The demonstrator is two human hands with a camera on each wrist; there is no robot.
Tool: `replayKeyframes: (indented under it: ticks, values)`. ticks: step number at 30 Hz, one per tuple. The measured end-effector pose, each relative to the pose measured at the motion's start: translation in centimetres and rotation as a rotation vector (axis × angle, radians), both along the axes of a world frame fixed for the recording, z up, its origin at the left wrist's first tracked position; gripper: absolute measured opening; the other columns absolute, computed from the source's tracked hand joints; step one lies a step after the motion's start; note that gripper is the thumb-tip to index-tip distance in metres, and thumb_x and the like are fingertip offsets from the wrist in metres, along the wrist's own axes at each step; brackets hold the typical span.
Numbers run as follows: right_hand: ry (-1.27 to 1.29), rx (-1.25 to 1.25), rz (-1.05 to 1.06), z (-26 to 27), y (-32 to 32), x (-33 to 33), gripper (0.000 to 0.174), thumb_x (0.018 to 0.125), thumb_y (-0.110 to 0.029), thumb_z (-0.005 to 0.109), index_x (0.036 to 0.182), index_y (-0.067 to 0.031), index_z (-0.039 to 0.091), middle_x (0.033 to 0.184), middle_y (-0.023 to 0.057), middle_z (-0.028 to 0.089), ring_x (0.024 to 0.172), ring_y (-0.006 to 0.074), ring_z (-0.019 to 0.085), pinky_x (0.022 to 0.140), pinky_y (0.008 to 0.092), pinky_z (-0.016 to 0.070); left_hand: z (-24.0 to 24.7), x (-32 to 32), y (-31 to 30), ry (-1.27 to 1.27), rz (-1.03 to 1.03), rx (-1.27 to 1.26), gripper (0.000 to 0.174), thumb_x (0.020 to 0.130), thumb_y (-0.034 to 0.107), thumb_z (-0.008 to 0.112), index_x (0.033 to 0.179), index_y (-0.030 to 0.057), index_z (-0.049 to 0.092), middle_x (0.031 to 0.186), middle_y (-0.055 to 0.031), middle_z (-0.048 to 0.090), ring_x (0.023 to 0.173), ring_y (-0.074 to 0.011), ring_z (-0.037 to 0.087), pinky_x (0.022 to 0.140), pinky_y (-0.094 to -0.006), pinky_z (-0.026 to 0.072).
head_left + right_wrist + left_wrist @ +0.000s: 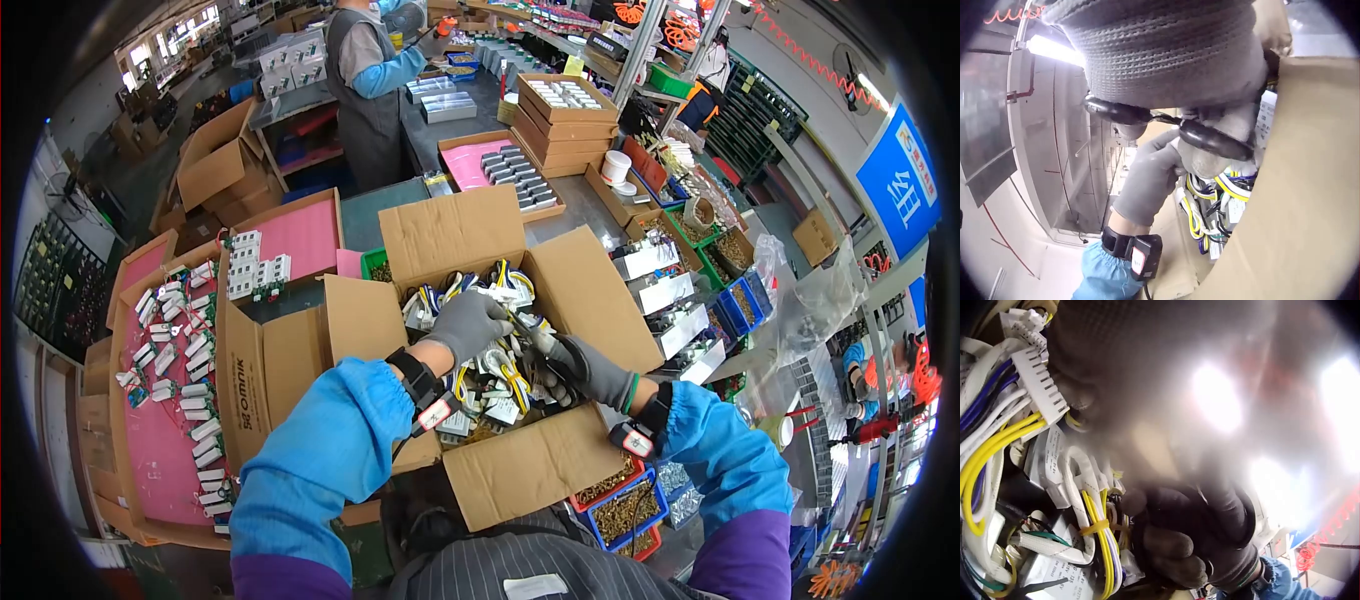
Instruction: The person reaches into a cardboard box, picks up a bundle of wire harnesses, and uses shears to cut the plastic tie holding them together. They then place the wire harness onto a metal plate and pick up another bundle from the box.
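fingers (1159, 150) of left hand (468, 322) curled, seemingly pinching one of the wire harnesses (500, 385) heaped in the cardboard box (530, 465). right hand (590, 370) just beside it, wrapped round a black-handled tool (1210, 139). box looks full; white parts line the pink tray (160, 450). judged: most of the pile left.

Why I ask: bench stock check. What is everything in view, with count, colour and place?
open cardboard box: one, brown, centre.
bundled wire harnesses with white connectors: many, yellow, blue, white, in box.
black-handled cutting tool: one, black, in right hand.
white circuit breakers: many, white, on pink-lined trays, left.
blue plastic bins: several, blue, lower right, holding brass parts.
second worker: one, blue sleeves, far bench.
left hand: grey glove, among harnesses.
right hand: grey glove, gripping tool.
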State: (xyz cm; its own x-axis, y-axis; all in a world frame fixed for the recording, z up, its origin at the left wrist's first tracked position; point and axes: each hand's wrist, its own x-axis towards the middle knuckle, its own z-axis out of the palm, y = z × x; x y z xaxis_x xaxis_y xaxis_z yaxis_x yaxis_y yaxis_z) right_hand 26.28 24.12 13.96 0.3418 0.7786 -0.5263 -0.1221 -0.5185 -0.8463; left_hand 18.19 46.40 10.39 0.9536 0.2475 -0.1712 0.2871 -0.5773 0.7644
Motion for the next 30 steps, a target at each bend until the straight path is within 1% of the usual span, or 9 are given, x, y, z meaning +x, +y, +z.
replayKeyframes:
  ticks: [4, 10, 14, 16, 19, 22, 23, 28, 30]
  values:
    - [0.071, 0.061, 0.019, -0.3, -0.6, 0.1, 0.065, 0.097, -0.071, 0.045, 0.104, -0.0084, 0.061, 0.067, 0.0003, 0.057, 0.050, 0.0120, 0.058, 0.048, 0.0258, 0.0490, -0.1, -0.3, -0.3, -0.010, -0.036, 0.136, 0.034, 0.081, 0.029, 0.078, 0.103, 0.0031, 0.077, 0.093, -0.0164, 0.075, 0.086, -0.0272, 0.072, 0.081, -0.0367, 0.0543]
    - [-0.127, 0.154, 0.046, -0.2, 0.6, 0.3, 0.061, 0.100, -0.064, 0.048, 0.114, -0.0061, 0.061, 0.072, -0.0006, 0.057, 0.056, 0.0093, 0.057, 0.051, 0.0255, 0.0482, -0.3, -0.2, -0.3, -0.056, 0.021, -0.057, 0.030, 0.081, 0.026, 0.078, 0.100, 0.0031, 0.078, 0.090, -0.0164, 0.075, 0.082, -0.0264, 0.071, 0.078, -0.0377, 0.0537]
    - [-0.280, 0.291, 0.065, -1.7, 1.9, 0.5, 0.063, 0.099, -0.063, 0.051, 0.120, -0.0047, 0.060, 0.072, -0.0011, 0.055, 0.062, 0.0077, 0.055, 0.055, 0.0257, 0.0468, -0.9, 0.0, -0.1, -0.048, 0.102, -0.158, 0.031, 0.081, 0.025, 0.078, 0.102, 0.0011, 0.077, 0.088, -0.0149, 0.075, 0.081, -0.0225, 0.071, 0.078, -0.0364, 0.0535]
    - [-0.267, 0.284, 0.050, -0.5, 2.1, 0.1, 0.068, 0.096, -0.069, 0.051, 0.116, -0.0042, 0.061, 0.072, -0.0004, 0.055, 0.060, 0.0091, 0.055, 0.054, 0.0260, 0.0469, -1.4, 0.1, -0.4, -0.106, 0.195, -0.215, 0.025, 0.084, 0.019, 0.076, 0.097, -0.0021, 0.076, 0.082, -0.0113, 0.072, 0.077, -0.0170, 0.065, 0.075, -0.0338, 0.0517]
    - [-0.097, 0.163, -0.056, 0.4, 1.9, 0.4, 0.070, 0.095, -0.072, 0.049, 0.109, -0.0043, 0.061, 0.070, -0.0004, 0.054, 0.057, 0.0105, 0.055, 0.053, 0.0260, 0.0455, -1.3, -0.3, -1.3, -0.173, 0.123, -0.285, 0.023, 0.086, 0.017, 0.074, 0.100, -0.0020, 0.075, 0.082, -0.0083, 0.071, 0.078, -0.0146, 0.063, 0.074, -0.0327, 0.0509]
    - [0.034, 0.284, -0.298, 0.5, 1.9, 1.8, 0.062, 0.100, -0.066, 0.043, 0.102, -0.0066, 0.059, 0.065, -0.0015, 0.050, 0.051, 0.0105, 0.047, 0.048, 0.0264, 0.0404, -1.1, -0.8, -2.1, -0.151, -0.016, -0.289, 0.023, 0.089, 0.016, 0.072, 0.102, -0.0018, 0.074, 0.085, -0.0071, 0.072, 0.080, -0.0143, 0.063, 0.074, -0.0329, 0.0507]
    - [0.048, 0.340, -0.288, 1.3, 1.7, 2.6, 0.056, 0.100, -0.066, 0.044, 0.088, -0.0120, 0.054, 0.061, -0.0042, 0.048, 0.047, 0.0067, 0.046, 0.041, 0.0233, 0.0347, -0.7, -0.9, -1.9, -0.151, 0.002, -0.397, 0.024, 0.090, 0.017, 0.070, 0.105, -0.0022, 0.072, 0.089, -0.0069, 0.071, 0.083, -0.0139, 0.063, 0.075, -0.0336, 0.0508]
    - [-0.087, 0.181, 0.182, 6.0, -3.6, -0.2, 0.066, 0.101, -0.066, 0.041, 0.111, -0.0026, 0.059, 0.072, 0.0034, 0.063, 0.060, 0.0148, 0.066, 0.055, 0.0270, 0.0535, 2.4, -1.8, 0.9, -0.012, 0.040, -0.564, 0.019, 0.101, 0.016, 0.059, 0.112, 0.0019, 0.064, 0.100, -0.0036, 0.064, 0.086, -0.0114, 0.065, 0.077, -0.0269, 0.0553]
    - [0.243, -0.122, 0.161, 4.0, -5.0, -1.0, 0.063, 0.100, -0.064, 0.047, 0.118, -0.0043, 0.057, 0.081, 0.0037, 0.062, 0.065, 0.0142, 0.063, 0.057, 0.0279, 0.0529, 3.3, -2.9, 0.9, 0.114, -0.052, -0.528, 0.018, 0.101, 0.014, 0.057, 0.114, 0.0024, 0.063, 0.099, -0.0042, 0.065, 0.084, -0.0129, 0.067, 0.074, -0.0279, 0.0571]
